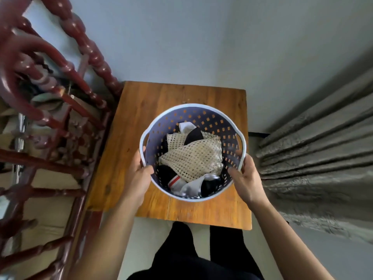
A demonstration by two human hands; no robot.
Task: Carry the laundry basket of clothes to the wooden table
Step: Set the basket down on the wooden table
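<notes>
- Gripping the laundry basket (192, 110) by its near rim, the left hand (139, 176) and the right hand (247, 178) each close around the white edge — thumbs curled inside the wall, the other fingers wrapped under and outside.
- The basket is over the middle of the wooden table (141, 110); whether its base already rests on the top or hangs just above it cannot be told from this angle.
- It looks like thin perforated plastic: stiff enough to hold its round shape, though the rim probably flexes a little under a squeeze.
- The load seems light — a cream mesh garment (193, 156) and some dark and white clothes (189, 186), all soft and lying loose well below the rim, unlikely to spill.
- Two cut-out handles sit at the sides, one (146, 138) just beyond the left hand; these would likely give a surer hold than the smooth rim.
- A carved red chair (60, 110) stands just beside the table's left edge, and a curtain (323, 158) hangs to the right.
</notes>
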